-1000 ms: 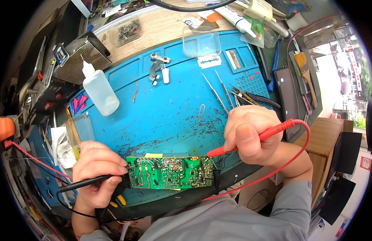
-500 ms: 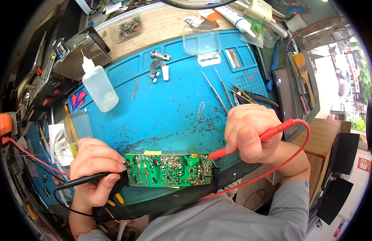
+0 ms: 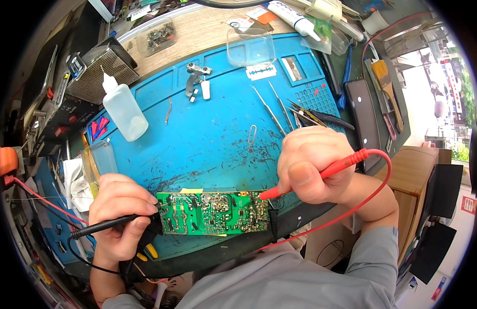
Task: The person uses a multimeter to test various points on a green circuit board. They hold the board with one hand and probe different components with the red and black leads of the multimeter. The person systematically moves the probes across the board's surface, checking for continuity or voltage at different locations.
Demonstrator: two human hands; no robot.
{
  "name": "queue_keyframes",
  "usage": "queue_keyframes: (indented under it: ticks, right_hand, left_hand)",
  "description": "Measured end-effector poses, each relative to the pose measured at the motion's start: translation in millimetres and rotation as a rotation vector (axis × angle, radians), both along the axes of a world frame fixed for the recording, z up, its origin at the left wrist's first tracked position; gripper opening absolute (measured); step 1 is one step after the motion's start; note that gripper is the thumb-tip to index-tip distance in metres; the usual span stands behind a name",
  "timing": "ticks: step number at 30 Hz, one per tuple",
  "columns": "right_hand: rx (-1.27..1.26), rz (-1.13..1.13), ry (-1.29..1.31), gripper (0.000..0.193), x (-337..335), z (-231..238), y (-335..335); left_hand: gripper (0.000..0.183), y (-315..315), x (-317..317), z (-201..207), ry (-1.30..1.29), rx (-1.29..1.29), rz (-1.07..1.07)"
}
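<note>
A green circuit board [image 3: 213, 212] lies solder side up near the front edge of the blue work mat [image 3: 197, 144]. My left hand [image 3: 120, 216] pinches a black test probe [image 3: 107, 227] at the board's left end; its tip is hidden by the fingers. In my right hand [image 3: 311, 167] is a red test probe [image 3: 326, 171], slanting down to the left, with its tip end at the board's upper right corner. I cannot tell whether the metal point touches a pad. A red lead loops from this probe down past my right forearm.
A squeeze bottle [image 3: 126, 110] stands on the mat's left. Beyond the board are a paper clip [image 3: 252, 137], a razor blade [image 3: 261, 72], a clear plastic box [image 3: 250, 47] and tweezers [image 3: 269, 110]. Brushes [image 3: 387, 85] lie far right. Yellow-handled pliers [image 3: 151, 251] sit near the front edge.
The red probe's tip has shifted slightly left along the board's upper right corner, with my right hand following. The whole view has moved a little. Both probes stay held.
</note>
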State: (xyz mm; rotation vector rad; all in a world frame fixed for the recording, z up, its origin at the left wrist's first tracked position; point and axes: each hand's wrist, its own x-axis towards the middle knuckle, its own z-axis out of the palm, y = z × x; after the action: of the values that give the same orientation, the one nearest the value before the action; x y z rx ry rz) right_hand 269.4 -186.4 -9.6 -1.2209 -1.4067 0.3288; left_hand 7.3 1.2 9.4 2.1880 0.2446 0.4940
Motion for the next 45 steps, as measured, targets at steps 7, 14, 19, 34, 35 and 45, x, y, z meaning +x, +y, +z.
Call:
queue_keyframes:
  ticks: [7,14,19,34,35,45]
  right_hand:
    - [-0.003,-0.005,0.002,0.034,0.2,-3.3,-0.8]
    - [0.007,-0.023,0.041,0.035,-2.3,-3.2,-0.7]
    - [0.015,-0.03,0.058,0.035,-1.2,-3.4,-1.6]
    - [-0.086,0.081,-0.004,0.035,8.5,1.7,-6.3]
    - [-0.087,0.08,-0.005,0.035,8.5,1.8,-6.3]
    - [-0.079,0.072,-0.03,0.036,8.1,3.1,-6.6]
  left_hand:
    - [0.02,0.8,-0.7,-0.4,0.001,0.003,-0.004]
    - [0.021,0.4,-0.7,-0.4,-0.001,0.01,-0.012]
    - [0.021,0.6,0.2,-0.4,-0.008,0.008,-0.015]
    - [0.022,-0.8,-0.8,-1.9,-0.017,-0.003,0.004]
    - [0.022,-0.8,-0.8,-2.0,-0.018,-0.002,0.004]
    - [0.022,-1.0,-0.4,-1.8,-0.012,-0.006,0.005]
